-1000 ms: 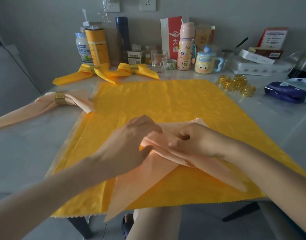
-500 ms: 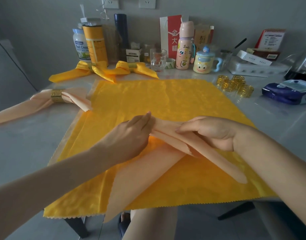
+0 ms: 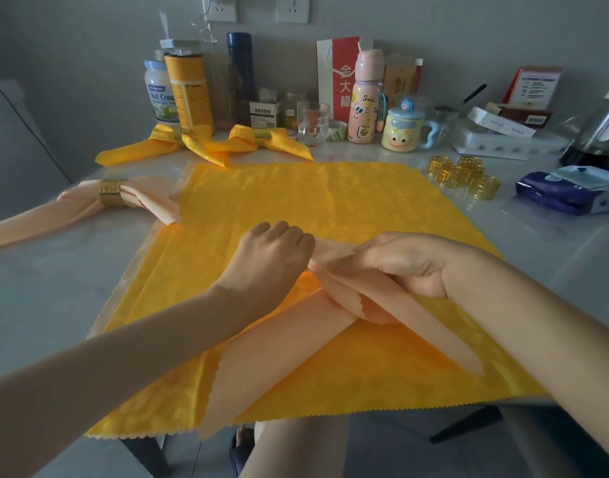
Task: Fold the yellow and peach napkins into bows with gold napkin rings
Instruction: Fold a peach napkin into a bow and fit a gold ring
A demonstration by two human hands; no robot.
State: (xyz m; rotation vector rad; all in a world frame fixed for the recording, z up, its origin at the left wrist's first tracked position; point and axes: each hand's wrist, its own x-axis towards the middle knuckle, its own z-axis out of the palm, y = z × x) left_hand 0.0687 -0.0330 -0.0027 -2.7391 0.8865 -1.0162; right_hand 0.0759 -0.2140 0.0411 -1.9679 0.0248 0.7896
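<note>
Left hand (image 3: 272, 260) and right hand (image 3: 406, 267) are gripping the peach napkin (image 3: 289, 339) at its gathered middle on the yellow napkin (image 3: 296, 201) near the tabletop's (image 3: 55, 288) front edge, left fingers now curling tighter than before, with a "Full Cre" jar (image 3: 160, 94) and a "Smile" bottle (image 3: 365, 101) standing along the back edge.

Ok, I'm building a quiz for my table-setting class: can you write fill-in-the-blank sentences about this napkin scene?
1. The peach napkin, gripped by the left hand and right hand, lies on a flat napkin coloured ___.
2. The finished peach bow wears a gold ___.
3. The finished yellow bows at the back number ___.
4. The loose napkin rings lie to the flat napkin's ___.
Missing: yellow, ring, two, right
</note>
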